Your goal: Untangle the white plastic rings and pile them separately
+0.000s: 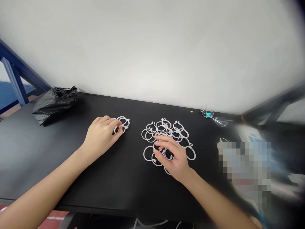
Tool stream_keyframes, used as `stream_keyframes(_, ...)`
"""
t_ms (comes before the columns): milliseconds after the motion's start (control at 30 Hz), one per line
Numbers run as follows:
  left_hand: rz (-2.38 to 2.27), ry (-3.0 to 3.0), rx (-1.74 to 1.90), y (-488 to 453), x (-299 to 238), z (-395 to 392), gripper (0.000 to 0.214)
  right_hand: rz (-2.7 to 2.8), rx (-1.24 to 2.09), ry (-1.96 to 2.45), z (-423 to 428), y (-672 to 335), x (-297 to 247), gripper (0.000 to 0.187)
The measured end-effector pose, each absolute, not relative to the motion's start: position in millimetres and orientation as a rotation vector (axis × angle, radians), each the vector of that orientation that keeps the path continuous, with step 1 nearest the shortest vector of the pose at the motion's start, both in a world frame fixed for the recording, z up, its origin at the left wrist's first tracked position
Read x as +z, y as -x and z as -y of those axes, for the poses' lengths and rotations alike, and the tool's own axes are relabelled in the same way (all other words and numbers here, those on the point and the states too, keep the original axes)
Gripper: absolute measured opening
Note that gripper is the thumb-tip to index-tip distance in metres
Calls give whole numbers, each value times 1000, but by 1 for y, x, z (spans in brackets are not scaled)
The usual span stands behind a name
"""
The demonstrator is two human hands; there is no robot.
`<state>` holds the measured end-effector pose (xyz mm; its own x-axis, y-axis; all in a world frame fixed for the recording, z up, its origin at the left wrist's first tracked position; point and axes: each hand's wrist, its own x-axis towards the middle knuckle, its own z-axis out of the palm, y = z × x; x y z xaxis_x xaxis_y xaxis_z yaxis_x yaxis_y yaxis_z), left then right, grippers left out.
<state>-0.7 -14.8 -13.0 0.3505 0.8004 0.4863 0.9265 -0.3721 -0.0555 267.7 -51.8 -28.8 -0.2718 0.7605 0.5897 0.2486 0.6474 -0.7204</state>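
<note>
My left hand (102, 133) is at a small group of white plastic rings (124, 118) left of the middle of the black table. Its thumb and forefinger close on a white ring at the near side of that group; the other fingers are curled. A larger loose pile of white open rings with small looped ends (149, 153) lies to the right, several of them overlapping. Above the near part of this pile hovers my right hand (172, 156), its thumb and fingers apart. The palm and fingers cover some rings there.
A crumpled black plastic bag (56, 101) lies at the table's back left. Wire-framed glasses (214, 119) and a small yellow bit (191, 111) are near the white wall (152, 54). A blurred, pixelated pale object (245, 171) occupies the right side. Blue metal bars (16, 76) stand at left.
</note>
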Motion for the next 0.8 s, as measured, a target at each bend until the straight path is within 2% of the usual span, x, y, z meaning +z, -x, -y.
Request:
stream_keyframes(200,1577,2336,-474,1,-16,13,21,1825,572,808,51,-268,-29,19)
stream_keyframes(500,1522,2374,-596,0,-16,14,19,1825,545,808,50,-266,-24,16)
stream_keyframes(633,1426,2672,-824,-18,-17,24,18,1826,537,813,50,-267,-25,18)
stream_keyframes(800,1260,3001,-666,-35,-29,34,35,1833,545,814,49,-267,-27,20)
